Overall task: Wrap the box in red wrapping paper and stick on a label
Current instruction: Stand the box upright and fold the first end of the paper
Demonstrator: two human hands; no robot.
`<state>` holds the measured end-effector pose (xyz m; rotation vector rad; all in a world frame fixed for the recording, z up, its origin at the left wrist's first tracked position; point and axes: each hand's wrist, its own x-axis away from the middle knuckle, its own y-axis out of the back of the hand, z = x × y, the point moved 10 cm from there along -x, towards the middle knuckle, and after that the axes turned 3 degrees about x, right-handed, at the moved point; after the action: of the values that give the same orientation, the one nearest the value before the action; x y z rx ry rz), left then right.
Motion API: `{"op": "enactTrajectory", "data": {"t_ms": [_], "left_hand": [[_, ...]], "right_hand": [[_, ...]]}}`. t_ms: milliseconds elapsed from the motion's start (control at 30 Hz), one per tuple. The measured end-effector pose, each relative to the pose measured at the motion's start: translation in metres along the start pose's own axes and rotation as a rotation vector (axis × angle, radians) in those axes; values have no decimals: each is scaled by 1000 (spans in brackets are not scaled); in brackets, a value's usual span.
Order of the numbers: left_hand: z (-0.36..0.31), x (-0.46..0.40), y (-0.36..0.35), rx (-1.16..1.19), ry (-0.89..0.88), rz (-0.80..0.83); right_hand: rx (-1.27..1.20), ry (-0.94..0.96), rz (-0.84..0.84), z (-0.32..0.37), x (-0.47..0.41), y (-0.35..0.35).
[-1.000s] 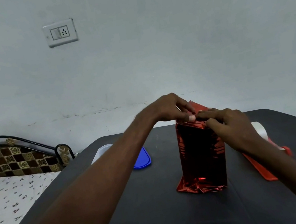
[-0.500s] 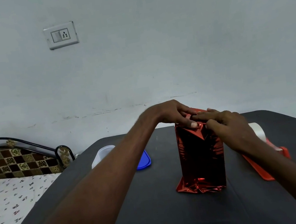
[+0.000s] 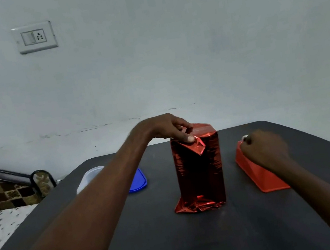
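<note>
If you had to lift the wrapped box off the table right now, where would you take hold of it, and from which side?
Probably by the two tall side faces of the box, around mid-height, coming from the front with a hand on each side. It stands upright and those faces are flat. The folded flap on top is only pinned by the left hand, and the bottom paper is crumpled, so neither end suits gripping.

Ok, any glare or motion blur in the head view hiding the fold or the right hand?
Head view: red wrapping paper glints at the folded flap, still readable under the left hand; right hand is motion-blurred, grip unclear; wide-angle bending at edges.
</note>
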<state>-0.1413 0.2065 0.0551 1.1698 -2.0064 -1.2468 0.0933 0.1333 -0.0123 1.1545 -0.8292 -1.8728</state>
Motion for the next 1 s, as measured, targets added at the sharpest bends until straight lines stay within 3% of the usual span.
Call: {"op": "enactTrajectory", "data": {"t_ms": [233,500,1000], "left_hand": [[-4,-11,-2,8,-26,22],[-8,-12,-12,63,-23,26],[-8,-10,-12,94,-23,30]], "right_hand": [[266,-67,61,-54,-2,2],[-87,-354,227,-103,-9,-12],[-299,-510,373,-124,-16,-39]]}}
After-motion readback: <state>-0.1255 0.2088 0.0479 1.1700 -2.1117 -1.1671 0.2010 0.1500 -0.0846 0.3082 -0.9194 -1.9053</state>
